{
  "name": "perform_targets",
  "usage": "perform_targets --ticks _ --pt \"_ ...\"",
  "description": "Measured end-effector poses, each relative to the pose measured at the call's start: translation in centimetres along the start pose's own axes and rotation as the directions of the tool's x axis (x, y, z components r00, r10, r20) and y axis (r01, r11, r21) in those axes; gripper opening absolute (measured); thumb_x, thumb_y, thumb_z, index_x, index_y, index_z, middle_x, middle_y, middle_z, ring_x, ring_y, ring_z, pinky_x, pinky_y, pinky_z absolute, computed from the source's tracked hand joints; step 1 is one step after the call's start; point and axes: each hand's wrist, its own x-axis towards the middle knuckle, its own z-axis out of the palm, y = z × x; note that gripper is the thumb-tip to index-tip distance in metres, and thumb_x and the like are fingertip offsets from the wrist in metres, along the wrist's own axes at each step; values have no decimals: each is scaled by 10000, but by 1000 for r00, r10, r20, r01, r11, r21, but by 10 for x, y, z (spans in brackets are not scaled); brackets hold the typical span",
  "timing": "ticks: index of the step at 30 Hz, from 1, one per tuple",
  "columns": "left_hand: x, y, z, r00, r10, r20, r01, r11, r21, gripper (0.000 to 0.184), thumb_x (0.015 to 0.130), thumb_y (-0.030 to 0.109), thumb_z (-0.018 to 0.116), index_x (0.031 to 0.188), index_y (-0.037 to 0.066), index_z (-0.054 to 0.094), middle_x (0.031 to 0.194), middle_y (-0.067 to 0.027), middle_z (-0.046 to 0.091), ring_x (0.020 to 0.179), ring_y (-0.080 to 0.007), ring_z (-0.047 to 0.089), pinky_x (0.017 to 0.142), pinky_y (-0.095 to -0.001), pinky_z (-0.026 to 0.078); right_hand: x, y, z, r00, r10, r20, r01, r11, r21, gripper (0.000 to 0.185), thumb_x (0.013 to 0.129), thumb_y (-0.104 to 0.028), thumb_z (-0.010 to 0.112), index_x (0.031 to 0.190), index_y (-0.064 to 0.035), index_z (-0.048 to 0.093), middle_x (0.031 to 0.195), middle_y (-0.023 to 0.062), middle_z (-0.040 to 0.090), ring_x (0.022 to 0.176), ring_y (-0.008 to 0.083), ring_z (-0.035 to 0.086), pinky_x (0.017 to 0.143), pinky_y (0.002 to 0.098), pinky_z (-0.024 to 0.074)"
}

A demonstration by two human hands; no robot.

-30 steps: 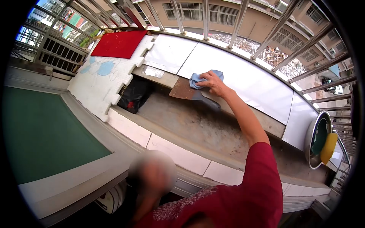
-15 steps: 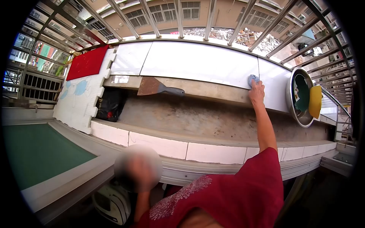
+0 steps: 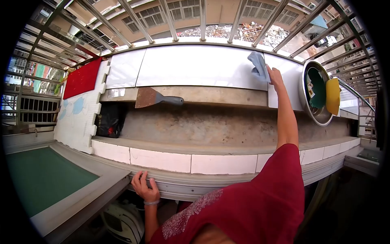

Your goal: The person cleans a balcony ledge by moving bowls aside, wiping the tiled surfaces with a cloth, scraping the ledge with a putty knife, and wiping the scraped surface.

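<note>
In the head view, my right hand [image 3: 276,78] pinches a blue-grey cloth [image 3: 258,67] over the white tiles [image 3: 195,67] along the far ledge. The cloth hangs loosely to the left of my fingers, close to a tile joint. My left hand [image 3: 145,188] rests on the metal window track [image 3: 178,186] at the near side, its fingers apart and bent over the edge. A wide scraper [image 3: 156,98] with a rusty blade and dark grey handle lies on the bare strip below the tiles, away from both hands.
To the right stands a metal basin [image 3: 305,87] with a green item [image 3: 319,95] inside and a yellow piece [image 3: 333,96] at its rim. A red sheet [image 3: 82,78] lies on white foam [image 3: 77,126] at left, beside a black bag [image 3: 109,121]. Metal bars [image 3: 203,20] line the far edge.
The cloth, bunched under my right hand before, now hangs more spread out and farther up the tiles. My left hand, blurred earlier, shows on the window track. The view has shifted slightly.
</note>
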Motion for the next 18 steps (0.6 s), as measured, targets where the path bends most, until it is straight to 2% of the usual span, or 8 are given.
perform_targets --ticks 1,4,8,10,11,13,16,18 --pt "-1 -3 2 1000 9 -1 -9 1000 2 288 754 121 562 1016 5 591 1118 -165 509 1042 -349 436 906 -465 341 18 25 6 904 -287 -317 113 874 -472 543 797 -401 580 1088 58 566 1053 238 569 922 295 571 824 409 453" --pt "-6 -10 7 1000 23 1 -23 1000 8 290 757 112 557 1019 -8 586 1118 -170 507 1040 -352 436 906 -464 342 22 30 4 777 -430 -460 367 903 -224 546 789 -429 588 1098 20 598 1037 196 607 896 277 596 830 366 453" --pt "-4 -9 7 999 32 4 -32 999 15 293 758 112 556 1019 -18 583 1115 -176 507 1034 -355 438 904 -465 342 6 7 28 688 -676 -266 638 737 -223 375 768 -267 631 1079 -58 634 1116 190 569 974 321 560 869 393 430" --pt "-4 -9 8 1000 23 9 -23 1000 9 292 761 124 556 1017 -14 585 1115 -176 507 1029 -354 439 903 -468 340 12 2 70 676 -725 -134 658 675 -333 279 735 -197 649 981 -67 666 1044 150 586 917 329 543 835 391 438" --pt "-4 -8 7 1000 17 14 -17 1000 1 294 763 129 556 1018 -14 585 1115 -176 507 1029 -353 439 904 -468 340 3 -8 104 620 -772 -141 583 574 -575 208 689 -156 665 876 -65 670 939 118 579 866 317 507 788 386 439" --pt "-3 -9 7 1000 15 20 -15 1000 2 298 765 137 554 1022 -11 584 1114 -177 506 1028 -353 439 904 -470 339 -15 -42 173 494 -850 -183 713 517 -473 149 656 -131 664 797 -85 662 872 111 555 853 297 473 765 371 429" --pt "-7 -11 6 999 25 20 -26 999 31 303 770 147 550 1030 -5 582 1114 -176 503 1031 -352 439 904 -471 338 -73 -107 266 407 -910 78 857 351 -378 188 671 -49 600 845 -81 664 899 112 555 864 308 478 774 357 432" --pt "-7 -14 9 999 41 21 -42 998 50 304 774 150 546 1036 -1 582 1117 -175 501 1033 -352 438 904 -471 338 -98 -130 309 353 -905 236 923 296 -245 339 677 -39 590 1006 -120 605 947 122 542 899 308 481 802 368 435"
